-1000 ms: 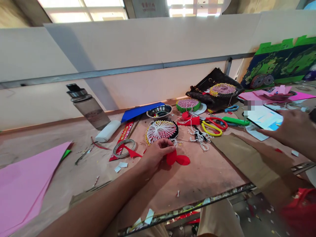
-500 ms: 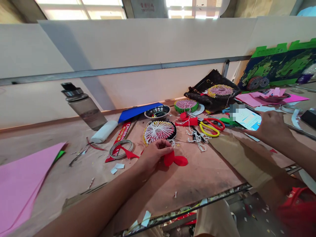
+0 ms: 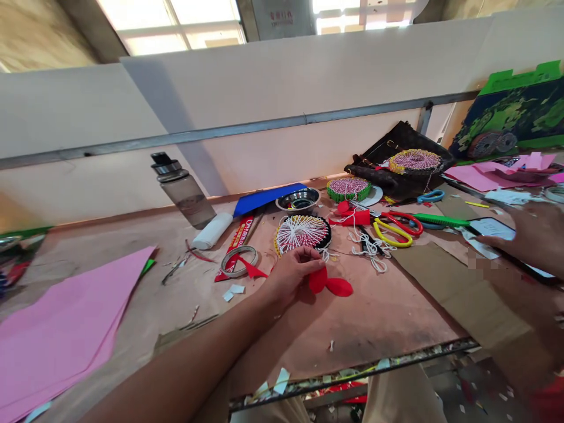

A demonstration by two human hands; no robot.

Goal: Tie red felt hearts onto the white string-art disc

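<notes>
On the brown-topped table [image 3: 374,320], the left hand [image 3: 299,273] pinches red paper petals [image 3: 328,283] (fingertips closed); at right, the blurred right hand [image 3: 531,235], half-open, seemingly touches a phone [image 3: 493,229].

It looks like a craft workshop: a long paper-covered table [image 3: 374,320] carries scissors [image 3: 394,229], a tape roll [image 3: 239,261], coloured paper [image 3: 74,329], cardboard [image 3: 458,294] and round pieces wound with yarn [image 3: 303,233]. Scraps litter its edge and the floor [image 3: 476,388] (a water bottle [image 3: 185,194] and a dark bag [image 3: 396,167] sit among the supplies). Behind stand plain white boards [image 3: 273,82] and bright windows [image 3: 176,23].
</notes>
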